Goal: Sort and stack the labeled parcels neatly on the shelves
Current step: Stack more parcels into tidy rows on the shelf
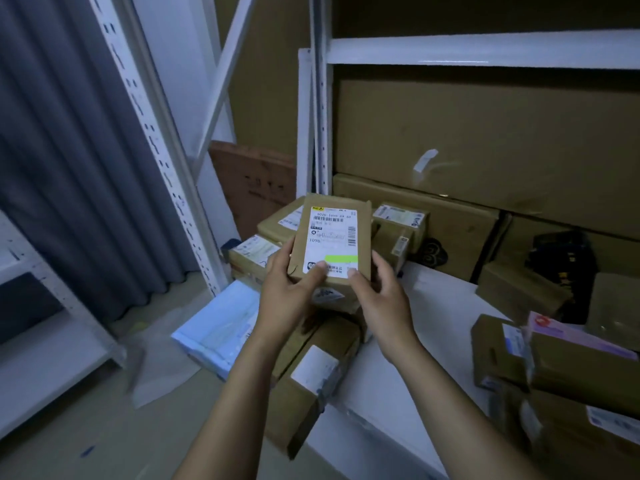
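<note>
Held up between left hand [287, 292] and right hand [377, 292]: a small labelled parcel [330, 244], label facing up. Gripped at its near corners, thumbs on the label, fingers curled beneath. Probably light, stiff cardboard; taped faces maybe slick, so best taken by the edges. More parcels [401, 220] piled just beyond the hands, shelf [443, 306] to their right.

At four o'clock, taped brown cardboard parcels [585, 372] are running off the edge; at three, a blurred black object [562, 258] is defying identification.
</note>
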